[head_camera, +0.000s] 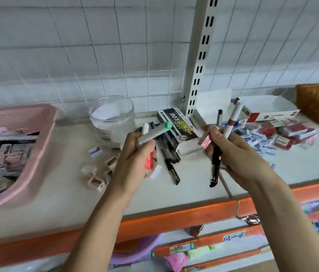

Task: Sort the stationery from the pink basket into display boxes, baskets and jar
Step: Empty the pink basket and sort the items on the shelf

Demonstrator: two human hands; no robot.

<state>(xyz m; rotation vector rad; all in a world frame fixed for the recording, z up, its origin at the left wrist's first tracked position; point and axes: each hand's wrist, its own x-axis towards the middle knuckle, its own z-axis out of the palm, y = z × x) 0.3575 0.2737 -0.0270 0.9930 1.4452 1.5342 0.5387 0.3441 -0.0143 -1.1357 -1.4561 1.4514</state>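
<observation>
Left hand (135, 154) grips a green-capped marker (154, 132) pointing far-right toward the jar (113, 120); right hand (231, 152) clutches pens (216, 154) upright.

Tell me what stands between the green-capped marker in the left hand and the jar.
Nothing visible does. The left hand holds the marker just right of the jar, whose mouth is open, with only clear air between them.

Pink basket (43, 122) sitting left, clear glass jar (112, 118) showing white inside, green-capped grey marker (154, 132) showing in left hand (135, 161), black pen (215, 163) in right hand (233, 152), black display box (180, 122), orange shelf edge (174, 214).
</observation>
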